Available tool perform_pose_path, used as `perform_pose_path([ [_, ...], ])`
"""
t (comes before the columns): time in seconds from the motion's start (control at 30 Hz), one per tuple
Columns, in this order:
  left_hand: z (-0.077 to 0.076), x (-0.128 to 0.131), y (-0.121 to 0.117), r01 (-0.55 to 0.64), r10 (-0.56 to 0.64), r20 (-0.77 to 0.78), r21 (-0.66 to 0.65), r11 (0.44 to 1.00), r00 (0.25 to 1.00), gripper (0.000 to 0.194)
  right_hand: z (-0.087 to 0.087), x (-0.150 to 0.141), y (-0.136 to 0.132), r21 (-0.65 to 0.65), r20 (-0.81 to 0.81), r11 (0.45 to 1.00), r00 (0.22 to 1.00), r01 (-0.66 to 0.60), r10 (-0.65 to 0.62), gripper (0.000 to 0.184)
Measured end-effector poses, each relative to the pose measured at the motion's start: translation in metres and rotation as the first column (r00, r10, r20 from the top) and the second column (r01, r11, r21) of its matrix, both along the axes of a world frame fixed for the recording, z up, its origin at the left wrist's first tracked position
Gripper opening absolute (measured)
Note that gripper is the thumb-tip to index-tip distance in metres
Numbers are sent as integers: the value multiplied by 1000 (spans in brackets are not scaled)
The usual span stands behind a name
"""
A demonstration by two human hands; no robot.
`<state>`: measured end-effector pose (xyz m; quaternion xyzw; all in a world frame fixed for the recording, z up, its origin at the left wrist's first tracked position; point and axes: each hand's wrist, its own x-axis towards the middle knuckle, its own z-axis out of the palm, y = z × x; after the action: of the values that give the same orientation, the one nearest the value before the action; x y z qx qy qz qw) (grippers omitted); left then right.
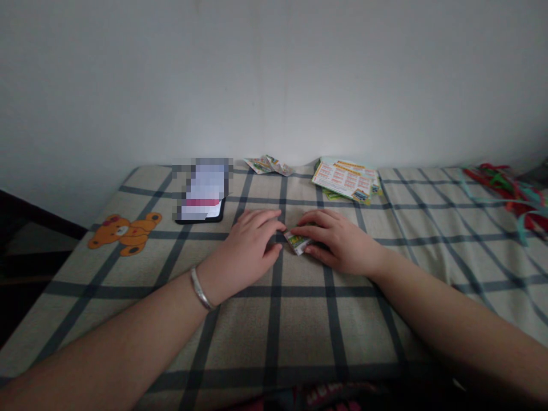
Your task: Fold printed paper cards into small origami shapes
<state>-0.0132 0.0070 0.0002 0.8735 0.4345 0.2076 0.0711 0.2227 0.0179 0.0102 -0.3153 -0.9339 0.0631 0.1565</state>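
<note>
A small folded piece of printed paper (297, 242), green and white, lies on the checked cloth between my two hands. My right hand (338, 240) grips its right side, with the thumb at the near edge and the fingers over the top. My left hand (254, 237), with a silver bangle on the wrist, rests to the left of the paper. Its fingers are stretched out and its thumb is apart from them, and the index fingertip reaches the paper's left corner. Part of the paper is hidden under my right fingers.
A phone (204, 191), partly blurred, lies behind my left hand. Folded printed papers (269, 164) and a stack of printed sheets (343, 180) sit by the wall. An orange bear cutout (124, 233) is at left; tangled red and green ribbons (509, 185) are at right.
</note>
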Motion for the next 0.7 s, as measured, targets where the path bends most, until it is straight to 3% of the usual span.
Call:
perform_pose_path([
  [0.47, -2, 1, 1, 3, 8, 134, -83, 997, 991, 31, 3, -4, -4, -52, -116, 998, 993, -38, 32, 37],
  [0.7, 8, 4, -1, 40, 39, 284, -266, 963, 958, 25, 0, -4, -4, -14, -198, 998, 979, -58, 54, 39],
])
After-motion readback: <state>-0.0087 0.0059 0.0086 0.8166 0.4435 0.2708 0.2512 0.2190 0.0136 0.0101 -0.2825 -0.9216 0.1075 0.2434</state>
